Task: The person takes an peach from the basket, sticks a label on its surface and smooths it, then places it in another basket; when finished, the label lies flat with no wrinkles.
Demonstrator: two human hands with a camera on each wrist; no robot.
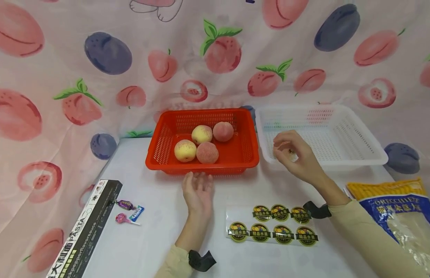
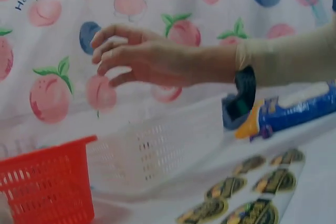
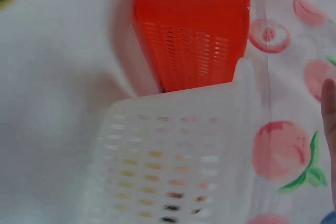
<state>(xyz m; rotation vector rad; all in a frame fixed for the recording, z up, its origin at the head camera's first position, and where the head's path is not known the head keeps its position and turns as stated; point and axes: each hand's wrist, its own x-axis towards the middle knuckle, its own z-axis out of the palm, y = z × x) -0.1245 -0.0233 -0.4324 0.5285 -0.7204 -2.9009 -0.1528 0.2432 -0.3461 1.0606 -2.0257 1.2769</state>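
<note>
Left hand: your left hand (image 1: 198,195) holds nothing; its palm faces up, fingers loosely bent, fingertips just in front of the red basket, though you cannot tell whether they touch it.
Right hand: your right hand (image 1: 300,159) is released too, fingers and thumb loosely curved, raised over the near left part of the white basket.
Red basket: directly beyond your left hand you have the red basket (image 1: 237,150).
Peaches: four peaches (image 1: 207,153) lie together inside it, just past your left fingertips, two yellowish and two pinker.
White basket: below your right hand and reaching to its right is the white basket (image 1: 350,161), just beside the red one; yellow, pink and dark patches (image 3: 151,178) show through its slots, but you cannot tell clearly what they belong to.
Sticker sheet: between your forearms, nearer you than either basket, lies a clear sheet (image 1: 237,214) with seven round stickers (image 1: 260,230).
Sweets: left of your left hand are a purple sweet (image 1: 125,204), a blue one (image 1: 136,213) and a pink lollipop (image 1: 121,218).
Pasta: a black-and-white box (image 1: 84,229) rests farther left on the surface (image 1: 152,247); a blue-and-yellow bag (image 1: 402,220) lies right of your right forearm.
</note>
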